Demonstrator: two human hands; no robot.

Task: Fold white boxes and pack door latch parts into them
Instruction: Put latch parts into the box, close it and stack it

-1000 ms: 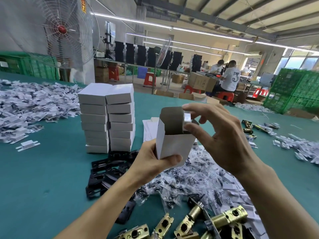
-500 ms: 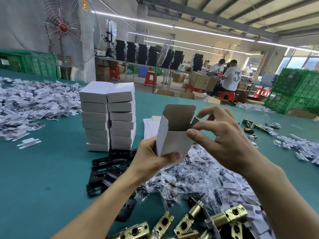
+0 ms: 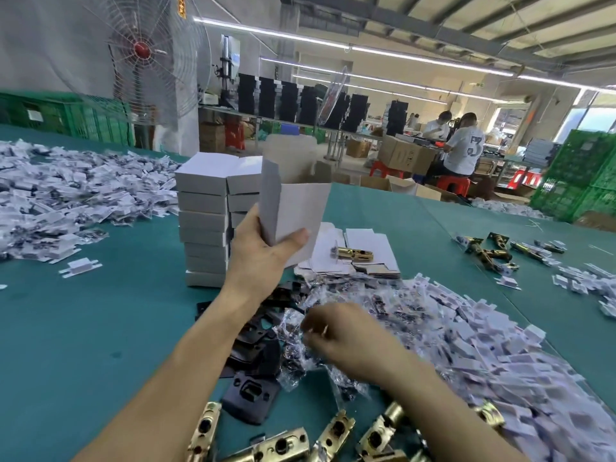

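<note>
At centre, left hand (image 3: pixel 263 258) clamps an erected white box (image 3: pixel 293 208), top open, seemingly unfilled. Right hand (image 3: pixel 350 338), nearer, reaches into bagged parts (image 3: pixel 333 305); grip blurred, cannot tell. Finished boxes (image 3: pixel 213 215) stacked left; brass latches (image 3: pixel 280 441) remain unpacked.

Left hand (image 3: pixel 263 258) raised, fingers (image 3: pixel 293 236) clamped; right hand (image 3: pixel 346 338) low, fingers curled, blurred.
</note>
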